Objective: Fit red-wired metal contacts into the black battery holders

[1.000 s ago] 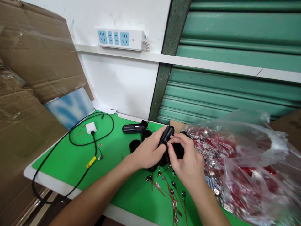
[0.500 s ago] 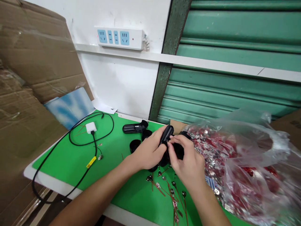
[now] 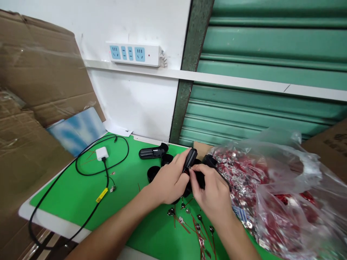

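Note:
My left hand is wrapped round a black plastic housing, which tilts up above the green mat. Thumb and index finger of my right hand pinch at the housing's lower end; what lies between those fingertips is too small to make out. Other black housings lie about the hands: a long one behind, a round cup to the left, and more partly hidden under both hands. Small metal parts with red wires are scattered on the mat in front.
A clear plastic bag full of metal parts and red wires stands at right. At left are a white adapter with a looping black cable and cardboard. A power strip is fixed to the wall behind.
The camera view has shifted, so the scene sits slightly lower and further left. My right fingertips remain at the housing's lower end, and my left hand keeps its hold.

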{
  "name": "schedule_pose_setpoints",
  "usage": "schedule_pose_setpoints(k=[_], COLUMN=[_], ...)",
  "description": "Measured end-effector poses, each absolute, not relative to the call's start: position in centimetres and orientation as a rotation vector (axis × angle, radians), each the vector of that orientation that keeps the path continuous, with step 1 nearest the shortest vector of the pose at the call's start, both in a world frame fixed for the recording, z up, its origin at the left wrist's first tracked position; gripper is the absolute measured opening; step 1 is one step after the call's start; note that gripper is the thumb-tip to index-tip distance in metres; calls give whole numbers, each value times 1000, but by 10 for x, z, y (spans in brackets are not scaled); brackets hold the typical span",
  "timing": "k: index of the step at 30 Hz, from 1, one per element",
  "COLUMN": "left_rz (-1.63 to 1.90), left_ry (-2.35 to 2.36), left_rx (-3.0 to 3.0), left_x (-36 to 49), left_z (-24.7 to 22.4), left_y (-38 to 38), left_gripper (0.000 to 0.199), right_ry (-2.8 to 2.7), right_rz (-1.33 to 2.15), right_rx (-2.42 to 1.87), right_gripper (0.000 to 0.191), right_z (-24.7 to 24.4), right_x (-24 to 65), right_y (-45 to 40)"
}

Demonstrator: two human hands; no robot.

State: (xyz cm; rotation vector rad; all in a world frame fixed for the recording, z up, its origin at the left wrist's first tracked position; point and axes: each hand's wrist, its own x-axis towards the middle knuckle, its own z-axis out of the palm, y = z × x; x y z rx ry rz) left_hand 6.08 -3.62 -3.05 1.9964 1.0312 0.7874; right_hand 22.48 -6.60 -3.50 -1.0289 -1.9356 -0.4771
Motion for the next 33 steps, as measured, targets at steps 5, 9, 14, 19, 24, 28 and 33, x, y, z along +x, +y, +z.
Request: schedule_pose_setpoints(k=[5,9,14,19,24,28,33], left_rz=[757,811,846,945,908,897,831], left_ry=[1096,1079,1019,728,672,638,711], left_rx=[2046,2067,2000,1821,1753,1785,1797], left_x=[62,64,63,56,52,50,49], left_z=[-29,-30,-29,-25,-23,-24,-20], left_y=[-39,-40,-37,-34,-33,-34,-33], left_gripper=[73,76,74,69,74,67,54], right_ry=[-1920,-1901,-1919,-1663,-1694,-1670,-1657], right_rz=[-415,-405,-347,-132,-70,151,405], right_rx=[-1040,-1008,-998,-1032,-1060,-1039,-962], right_gripper=[14,17,17,17,50,63,61], right_z=[-37,-39,-34,-25,-27,-35,-39], right_x=[224,224,226,228,228,228,227], right_y=[-67,-66,-67,-68,-68,-69,-70])
